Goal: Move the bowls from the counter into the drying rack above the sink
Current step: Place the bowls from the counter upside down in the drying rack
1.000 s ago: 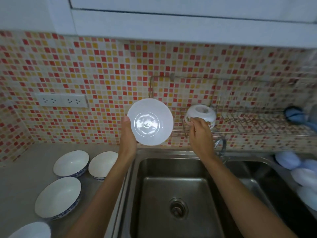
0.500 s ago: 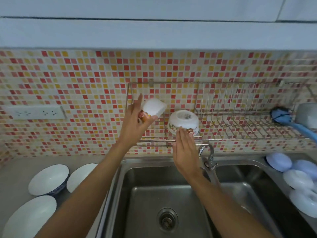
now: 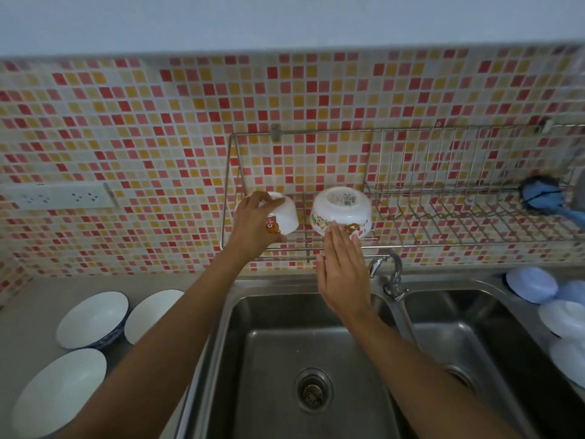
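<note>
A wire drying rack (image 3: 411, 191) hangs on the tiled wall above the sink. My left hand (image 3: 253, 226) grips a small white bowl with a bear picture (image 3: 285, 213), upside down, at the rack's left end. A second white patterned bowl (image 3: 343, 213) rests upside down in the rack just to the right. My right hand (image 3: 343, 270) is flat with fingers extended, its fingertips touching that bowl's lower rim. Three white bowls with blue rims (image 3: 93, 318) (image 3: 152, 312) (image 3: 60, 391) sit on the counter at lower left.
A double steel sink (image 3: 278, 359) lies below the rack, with a tap (image 3: 391, 274) between the basins. A blue brush (image 3: 544, 198) lies at the rack's right end. Pale blue and white dishes (image 3: 535, 285) are stacked on the right counter. A wall socket strip (image 3: 60, 196) is at left.
My left hand has turned the bear bowl over and brought it down into the rack's left end. My right hand has opened and stays under the second bowl. The view tilted upward.
</note>
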